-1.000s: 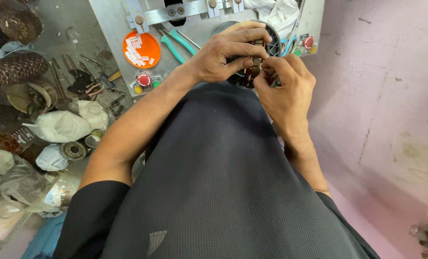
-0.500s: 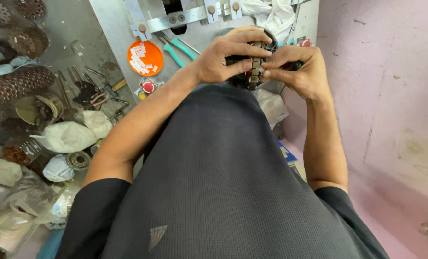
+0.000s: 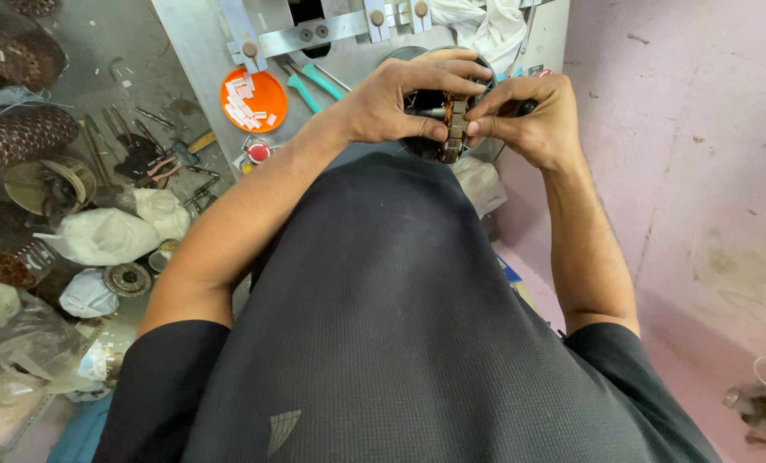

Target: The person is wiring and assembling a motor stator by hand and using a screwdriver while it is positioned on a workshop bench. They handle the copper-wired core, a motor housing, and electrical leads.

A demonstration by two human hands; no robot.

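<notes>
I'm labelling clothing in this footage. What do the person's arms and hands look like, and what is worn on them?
Both arms are bare from the short sleeves of a dark grey textured T-shirt down. The left hand and right hand wear no gloves; no rings, watch or bracelets show.

Fingers of the left hand [image 3: 392, 103] and right hand [image 3: 533, 120] covered most of the round stator [image 3: 441, 129]. The cloth [image 3: 486, 26] above the stator ran off the top edge. Bench clutter left of it was too small to tell.

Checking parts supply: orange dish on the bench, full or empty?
Partly full: orange dish holds a loose pile of small white strips; bare orange shows around them.
</notes>
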